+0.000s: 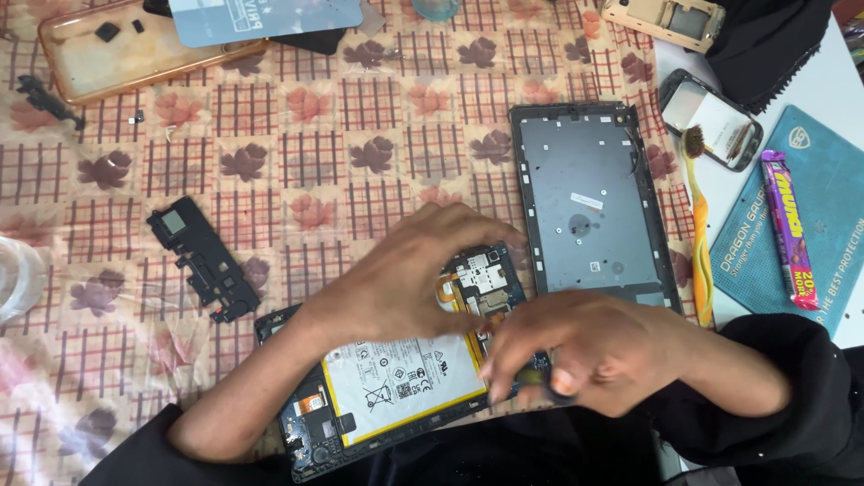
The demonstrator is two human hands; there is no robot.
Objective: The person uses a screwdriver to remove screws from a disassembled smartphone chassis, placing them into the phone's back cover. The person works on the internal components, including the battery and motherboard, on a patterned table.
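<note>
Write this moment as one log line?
left hand: on opened phone | right hand: fingers pinched at circuit board | back cover: beside

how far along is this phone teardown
Done: back cover is off and lies beside the phone; a black inner cover piece lies apart. In hand: left hand steadies the opened phone, right hand works at its board. Left: battery remains seated.

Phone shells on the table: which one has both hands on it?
The opened black phone with the white battery under the left hand and right hand; the dark grey empty back frame lies untouched beside it.
</note>
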